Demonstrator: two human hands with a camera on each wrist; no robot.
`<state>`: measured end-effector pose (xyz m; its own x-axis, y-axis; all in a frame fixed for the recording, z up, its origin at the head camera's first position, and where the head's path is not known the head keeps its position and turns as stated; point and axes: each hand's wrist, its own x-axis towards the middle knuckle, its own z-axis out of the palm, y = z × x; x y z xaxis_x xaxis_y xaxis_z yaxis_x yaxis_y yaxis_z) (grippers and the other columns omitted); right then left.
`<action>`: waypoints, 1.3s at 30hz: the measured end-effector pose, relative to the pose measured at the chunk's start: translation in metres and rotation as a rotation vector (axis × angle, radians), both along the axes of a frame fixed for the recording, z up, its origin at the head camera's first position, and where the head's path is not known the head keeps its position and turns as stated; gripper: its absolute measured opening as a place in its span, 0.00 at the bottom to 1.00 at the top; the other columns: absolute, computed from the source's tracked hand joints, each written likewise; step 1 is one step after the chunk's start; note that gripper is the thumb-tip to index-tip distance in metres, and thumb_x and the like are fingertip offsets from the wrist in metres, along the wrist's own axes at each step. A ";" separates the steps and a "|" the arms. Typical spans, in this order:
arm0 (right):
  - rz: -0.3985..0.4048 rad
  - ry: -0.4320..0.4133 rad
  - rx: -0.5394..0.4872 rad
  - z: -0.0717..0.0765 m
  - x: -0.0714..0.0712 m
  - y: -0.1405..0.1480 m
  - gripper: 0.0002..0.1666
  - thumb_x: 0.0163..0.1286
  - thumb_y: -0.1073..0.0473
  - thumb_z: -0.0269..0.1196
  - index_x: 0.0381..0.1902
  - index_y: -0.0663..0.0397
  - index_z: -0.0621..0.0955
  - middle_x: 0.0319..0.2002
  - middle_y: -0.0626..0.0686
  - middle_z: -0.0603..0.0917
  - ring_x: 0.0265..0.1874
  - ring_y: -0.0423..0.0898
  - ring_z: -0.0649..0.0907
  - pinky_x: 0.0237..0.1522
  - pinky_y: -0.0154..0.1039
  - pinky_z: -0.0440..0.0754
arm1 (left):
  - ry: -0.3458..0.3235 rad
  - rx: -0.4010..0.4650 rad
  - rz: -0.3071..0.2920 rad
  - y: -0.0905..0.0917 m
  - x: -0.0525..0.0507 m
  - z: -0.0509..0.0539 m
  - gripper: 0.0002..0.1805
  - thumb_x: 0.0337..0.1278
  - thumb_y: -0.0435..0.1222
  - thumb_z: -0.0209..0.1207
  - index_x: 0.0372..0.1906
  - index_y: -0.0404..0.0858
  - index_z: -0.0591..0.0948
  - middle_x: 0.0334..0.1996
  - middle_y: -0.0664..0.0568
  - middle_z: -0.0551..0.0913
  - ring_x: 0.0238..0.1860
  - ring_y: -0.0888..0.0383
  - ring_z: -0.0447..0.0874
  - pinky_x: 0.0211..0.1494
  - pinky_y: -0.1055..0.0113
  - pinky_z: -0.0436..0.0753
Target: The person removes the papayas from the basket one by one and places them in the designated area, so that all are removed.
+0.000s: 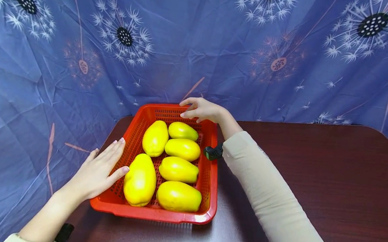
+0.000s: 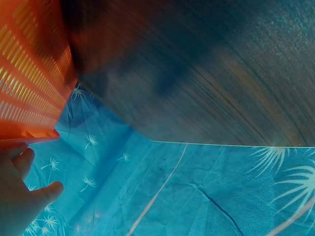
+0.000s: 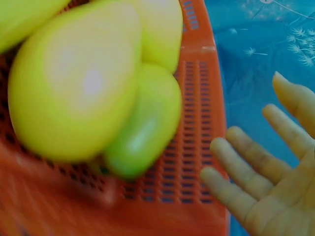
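A red perforated basket point(image 1: 152, 212) holds several yellow, smooth, oval fruits, two larger ones point(image 1: 139, 180) on its left side and others point(image 1: 178, 169) stacked in a column on its right. My left hand point(image 1: 99, 171) lies flat with straight fingers over the basket's left rim, its thumb by the lower-left fruit. At the back right corner, my right hand point(image 1: 203, 109) hovers with fingers loosely spread and holds nothing. In the right wrist view that hand point(image 3: 275, 182) is beside the basket wall point(image 3: 189, 147), near a greenish-yellow fruit point(image 3: 147, 123).
The basket stands on a dark brown wooden table point(image 1: 302, 173), which extends to the right. A blue cloth with dandelion prints point(image 1: 189, 37) hangs behind and to the left. Dark wrist devices point(image 1: 213, 153) show at both forearms.
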<state>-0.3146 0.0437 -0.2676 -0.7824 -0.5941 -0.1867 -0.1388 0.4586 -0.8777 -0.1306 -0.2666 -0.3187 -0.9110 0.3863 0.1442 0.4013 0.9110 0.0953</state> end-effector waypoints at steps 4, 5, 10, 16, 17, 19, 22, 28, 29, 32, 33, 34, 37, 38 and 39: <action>-0.066 -0.050 -0.002 -0.013 0.001 -0.008 0.32 0.66 0.56 0.60 0.66 0.53 0.65 0.59 0.58 0.70 0.58 0.59 0.69 0.59 0.56 0.68 | -0.013 -0.002 0.004 0.000 -0.001 0.001 0.41 0.63 0.55 0.48 0.72 0.34 0.53 0.70 0.40 0.55 0.70 0.44 0.51 0.63 0.35 0.50; -0.084 -0.060 0.003 -0.017 0.001 -0.010 0.32 0.66 0.56 0.61 0.66 0.53 0.65 0.59 0.58 0.70 0.58 0.58 0.69 0.59 0.56 0.68 | -0.016 -0.002 0.004 0.000 -0.001 0.001 0.41 0.63 0.55 0.48 0.72 0.34 0.53 0.70 0.40 0.55 0.70 0.44 0.50 0.63 0.35 0.50; -0.160 -0.087 0.039 -0.032 0.003 -0.019 0.33 0.65 0.56 0.62 0.66 0.51 0.66 0.64 0.55 0.65 0.58 0.55 0.69 0.57 0.56 0.68 | -0.029 0.004 0.005 0.001 0.000 0.002 0.41 0.64 0.54 0.48 0.72 0.34 0.52 0.71 0.41 0.55 0.70 0.44 0.50 0.63 0.35 0.50; -0.142 -0.065 0.093 -0.040 0.001 -0.020 0.31 0.65 0.59 0.61 0.66 0.50 0.67 0.69 0.52 0.58 0.58 0.53 0.67 0.54 0.49 0.69 | -0.030 0.003 0.005 0.002 -0.004 0.004 0.41 0.64 0.55 0.47 0.72 0.35 0.52 0.71 0.41 0.55 0.71 0.44 0.50 0.63 0.35 0.50; -0.116 -0.067 0.094 -0.041 0.000 -0.020 0.31 0.66 0.60 0.61 0.65 0.50 0.67 0.69 0.53 0.58 0.59 0.53 0.66 0.55 0.49 0.68 | -0.027 0.005 0.005 0.002 -0.004 0.004 0.41 0.64 0.55 0.47 0.72 0.35 0.52 0.71 0.41 0.55 0.71 0.45 0.50 0.63 0.35 0.51; -0.049 -0.076 0.094 -0.044 -0.001 -0.020 0.29 0.66 0.64 0.59 0.65 0.51 0.68 0.68 0.53 0.59 0.61 0.53 0.64 0.59 0.47 0.67 | -0.022 0.008 0.005 0.002 -0.004 0.003 0.41 0.64 0.55 0.47 0.72 0.35 0.52 0.71 0.41 0.55 0.71 0.45 0.50 0.63 0.35 0.51; 0.051 -0.099 0.091 -0.046 -0.002 -0.020 0.27 0.67 0.68 0.55 0.64 0.51 0.70 0.68 0.53 0.60 0.64 0.52 0.61 0.63 0.46 0.64 | -0.015 0.014 0.006 0.001 -0.003 0.002 0.40 0.64 0.54 0.47 0.72 0.35 0.53 0.70 0.41 0.56 0.70 0.44 0.51 0.63 0.35 0.51; 0.144 -0.105 0.123 -0.048 -0.003 -0.020 0.29 0.67 0.72 0.51 0.65 0.49 0.70 0.69 0.51 0.59 0.66 0.51 0.59 0.64 0.47 0.62 | -0.014 0.018 0.008 0.000 -0.004 0.000 0.40 0.64 0.54 0.47 0.72 0.35 0.52 0.71 0.42 0.55 0.71 0.45 0.50 0.63 0.35 0.51; 0.165 -0.104 0.137 -0.048 -0.003 -0.020 0.30 0.68 0.71 0.50 0.66 0.47 0.68 0.70 0.51 0.57 0.67 0.50 0.58 0.65 0.48 0.60 | -0.018 0.019 0.009 0.000 -0.004 0.000 0.40 0.64 0.54 0.47 0.72 0.36 0.51 0.71 0.42 0.55 0.71 0.45 0.50 0.63 0.35 0.51; 0.216 -0.106 0.170 -0.049 -0.003 -0.019 0.30 0.71 0.69 0.49 0.68 0.43 0.64 0.71 0.49 0.54 0.69 0.50 0.54 0.67 0.49 0.56 | -0.023 0.021 0.008 0.000 -0.003 0.001 0.40 0.65 0.54 0.46 0.72 0.35 0.51 0.71 0.42 0.55 0.71 0.45 0.50 0.63 0.35 0.51; 0.222 -0.111 0.176 -0.049 -0.003 -0.020 0.31 0.71 0.68 0.49 0.69 0.42 0.64 0.71 0.49 0.53 0.69 0.50 0.53 0.67 0.50 0.55 | -0.023 0.022 0.008 0.000 -0.002 0.001 0.40 0.65 0.54 0.47 0.72 0.35 0.51 0.71 0.41 0.55 0.71 0.45 0.50 0.63 0.35 0.51; 0.225 -0.113 0.179 -0.049 -0.003 -0.020 0.31 0.71 0.68 0.49 0.69 0.41 0.63 0.71 0.49 0.53 0.69 0.50 0.53 0.67 0.50 0.55 | -0.022 0.023 0.008 0.000 -0.002 0.001 0.40 0.65 0.54 0.47 0.72 0.35 0.51 0.71 0.41 0.55 0.71 0.45 0.50 0.63 0.35 0.51; 0.227 -0.113 0.176 -0.049 -0.002 -0.021 0.32 0.70 0.68 0.51 0.69 0.41 0.63 0.71 0.49 0.53 0.68 0.51 0.54 0.66 0.50 0.57 | -0.023 0.023 0.010 -0.001 -0.001 0.000 0.40 0.64 0.54 0.47 0.72 0.35 0.52 0.71 0.41 0.55 0.71 0.45 0.50 0.63 0.35 0.51; 0.236 -0.104 0.178 -0.049 -0.001 -0.021 0.32 0.69 0.68 0.52 0.69 0.41 0.62 0.71 0.49 0.53 0.67 0.51 0.54 0.66 0.50 0.58 | -0.025 0.024 0.011 -0.001 -0.001 0.000 0.40 0.64 0.54 0.47 0.72 0.35 0.52 0.71 0.41 0.55 0.71 0.45 0.50 0.63 0.35 0.51; 0.247 -0.092 0.178 -0.050 -0.001 -0.021 0.32 0.69 0.68 0.52 0.69 0.42 0.62 0.71 0.50 0.53 0.67 0.51 0.54 0.66 0.50 0.58 | -0.025 0.023 0.012 -0.001 -0.001 -0.001 0.40 0.64 0.54 0.47 0.72 0.35 0.52 0.71 0.41 0.55 0.71 0.44 0.51 0.63 0.35 0.51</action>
